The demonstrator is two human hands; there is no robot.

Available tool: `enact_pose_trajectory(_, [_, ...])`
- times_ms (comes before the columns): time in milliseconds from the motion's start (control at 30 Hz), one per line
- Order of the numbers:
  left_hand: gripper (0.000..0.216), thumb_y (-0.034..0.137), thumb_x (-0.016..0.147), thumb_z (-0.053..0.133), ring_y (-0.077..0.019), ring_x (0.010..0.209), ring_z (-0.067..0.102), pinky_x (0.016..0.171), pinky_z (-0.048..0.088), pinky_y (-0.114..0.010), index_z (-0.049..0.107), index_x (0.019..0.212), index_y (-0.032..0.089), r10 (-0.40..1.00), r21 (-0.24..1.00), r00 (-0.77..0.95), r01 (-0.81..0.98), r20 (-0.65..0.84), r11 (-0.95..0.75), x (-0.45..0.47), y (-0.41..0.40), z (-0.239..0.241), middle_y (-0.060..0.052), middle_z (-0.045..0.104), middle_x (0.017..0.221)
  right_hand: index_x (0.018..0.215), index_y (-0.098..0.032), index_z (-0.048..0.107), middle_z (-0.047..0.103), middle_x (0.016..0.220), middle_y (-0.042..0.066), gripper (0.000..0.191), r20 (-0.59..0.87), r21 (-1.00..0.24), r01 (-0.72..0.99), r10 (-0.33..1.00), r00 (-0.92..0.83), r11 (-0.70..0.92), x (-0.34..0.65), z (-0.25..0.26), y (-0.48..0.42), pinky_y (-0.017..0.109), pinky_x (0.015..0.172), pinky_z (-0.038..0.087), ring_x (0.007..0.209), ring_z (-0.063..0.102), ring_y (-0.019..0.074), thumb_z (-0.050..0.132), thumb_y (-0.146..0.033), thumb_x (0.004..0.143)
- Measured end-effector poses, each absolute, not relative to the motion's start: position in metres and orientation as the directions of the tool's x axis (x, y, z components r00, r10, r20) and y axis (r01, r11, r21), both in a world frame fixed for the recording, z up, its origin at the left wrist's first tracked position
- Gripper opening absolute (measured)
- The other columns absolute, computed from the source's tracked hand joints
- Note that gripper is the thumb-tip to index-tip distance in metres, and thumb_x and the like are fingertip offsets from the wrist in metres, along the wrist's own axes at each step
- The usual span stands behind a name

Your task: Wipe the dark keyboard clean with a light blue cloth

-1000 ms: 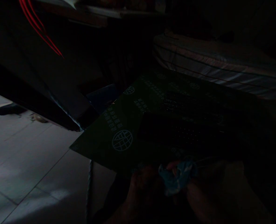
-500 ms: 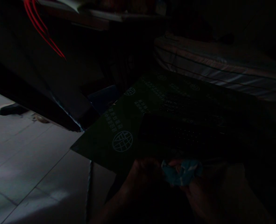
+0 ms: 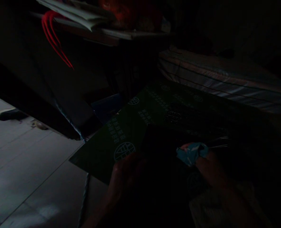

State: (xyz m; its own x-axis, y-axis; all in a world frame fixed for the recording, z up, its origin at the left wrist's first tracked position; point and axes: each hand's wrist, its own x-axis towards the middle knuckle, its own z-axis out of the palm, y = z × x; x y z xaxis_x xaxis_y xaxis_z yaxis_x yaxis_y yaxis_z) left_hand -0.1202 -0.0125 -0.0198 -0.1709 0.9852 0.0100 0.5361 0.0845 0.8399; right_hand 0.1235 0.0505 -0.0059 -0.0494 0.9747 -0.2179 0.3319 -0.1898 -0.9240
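The scene is very dark. My right hand (image 3: 205,161) is closed around a crumpled blue cloth (image 3: 191,152) and rests over a dark flat object (image 3: 164,142) lying on a green printed mat (image 3: 121,136). Thin pale wires (image 3: 217,142) stick out to the right of the cloth. My left hand (image 3: 124,172) lies at the dark object's near left edge, close to the globe logo on the mat. Its fingers seem curled against that edge, but the dim light hides them.
Pale floor tiles (image 3: 23,171) fill the left. A dark slanted board (image 3: 42,104) runs beside the mat. Red cables (image 3: 54,41) hang from a cluttered shelf (image 3: 95,22) above. A striped mattress (image 3: 221,79) lies behind. A dark shoe (image 3: 10,114) sits on the floor.
My right hand has carried the blue cloth up and to the right, onto the dark object. My left hand has shifted left and up to the object's edge. The view has tilted slightly down.
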Motion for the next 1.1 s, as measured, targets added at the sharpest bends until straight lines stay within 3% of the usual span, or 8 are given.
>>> enact_pose_trajectory(200, [0.023, 0.034, 0.087, 0.048, -0.0116, 0.058, 0.063, 0.054, 0.05, -0.021, 0.064, 0.081, 0.019, 0.935, 0.699, -0.129, 0.699, 0.331, -0.151, -0.133, 0.004, -0.043, -0.001, 0.067, 0.071, 0.083, -0.016, 0.069, 0.065, 0.063, 0.001, 0.023, -0.091, -0.889, 0.457, 0.975, -0.2, 0.011, 0.105, -0.009, 0.103, 0.023, 0.052, 0.043, 0.056, 0.055, 0.0137, 0.054, -0.031, 0.073])
enact_pose_trajectory(300, [0.027, 0.033, 0.09, 0.042, -0.0112, 0.057, 0.062, 0.052, 0.048, -0.02, 0.061, 0.078, 0.018, 0.914, 0.624, -0.081, 0.754, 0.398, -0.205, -0.133, 0.008, -0.051, -0.001, 0.064, 0.067, 0.081, -0.017, 0.068, 0.062, 0.06, 0.0, 0.021, -0.059, -0.865, 0.495, 0.962, -0.266, 0.084, 0.092, -0.014, 0.12, 0.023, 0.054, 0.043, 0.055, 0.054, 0.0129, 0.051, -0.027, 0.073])
enact_pose_trajectory(400, [0.027, 0.033, 0.093, 0.04, -0.0111, 0.06, 0.063, 0.054, 0.049, -0.019, 0.061, 0.083, 0.018, 0.929, 0.589, -0.049, 0.785, 0.367, -0.192, -0.133, 0.007, -0.054, -0.002, 0.064, 0.071, 0.079, -0.017, 0.067, 0.06, 0.058, -0.001, 0.02, -0.044, -0.847, 0.516, 0.951, -0.306, 0.127, 0.082, -0.016, 0.13, 0.022, 0.055, 0.043, 0.056, 0.053, 0.0131, 0.05, -0.024, 0.071])
enact_pose_trajectory(600, [0.025, 0.032, 0.093, 0.04, -0.0109, 0.062, 0.062, 0.055, 0.047, -0.019, 0.061, 0.086, 0.019, 0.963, 0.635, -0.072, 0.764, 0.258, -0.114, -0.134, 0.004, -0.054, -0.002, 0.064, 0.074, 0.073, -0.018, 0.066, 0.059, 0.056, 0.0, 0.018, -0.063, -0.827, 0.547, 0.943, -0.326, 0.134, 0.066, -0.02, 0.141, 0.023, 0.054, 0.043, 0.057, 0.055, 0.0144, 0.05, -0.026, 0.07])
enact_pose_trajectory(800, [0.022, 0.027, 0.091, 0.042, -0.0107, 0.06, 0.061, 0.053, 0.045, -0.019, 0.061, 0.085, 0.017, 0.962, 0.647, -0.063, 0.751, 0.267, -0.13, -0.134, 0.003, -0.054, -0.002, 0.063, 0.072, 0.059, -0.019, 0.057, 0.053, 0.052, -0.001, 0.022, -0.068, -0.772, 0.618, 0.948, -0.312, 0.148, 0.059, -0.027, 0.149, 0.023, 0.051, 0.039, 0.052, 0.049, 0.0128, 0.048, -0.034, 0.074])
enact_pose_trajectory(967, [0.019, 0.026, 0.089, 0.045, -0.0106, 0.059, 0.06, 0.05, 0.044, -0.018, 0.061, 0.083, 0.018, 0.955, 0.662, -0.08, 0.737, 0.285, -0.136, -0.135, 0.004, -0.057, -0.002, 0.062, 0.07, 0.058, -0.019, 0.056, 0.052, 0.052, -0.001, 0.014, -0.051, -0.765, 0.621, 0.945, -0.324, 0.172, 0.062, -0.029, 0.151, 0.023, 0.052, 0.04, 0.053, 0.049, 0.0125, 0.048, -0.025, 0.069])
enact_pose_trajectory(1100, [0.02, 0.029, 0.089, 0.045, -0.0119, 0.065, 0.062, 0.053, 0.046, -0.02, 0.063, 0.086, 0.019, 0.978, 0.715, -0.08, 0.694, 0.193, -0.084, -0.135, 0.004, -0.051, -0.004, 0.066, 0.08, 0.058, -0.02, 0.056, 0.051, 0.05, -0.001, 0.014, -0.048, -0.772, 0.616, 0.951, -0.305, 0.159, 0.057, -0.03, 0.152, 0.022, 0.052, 0.04, 0.054, 0.049, 0.0133, 0.047, -0.024, 0.067])
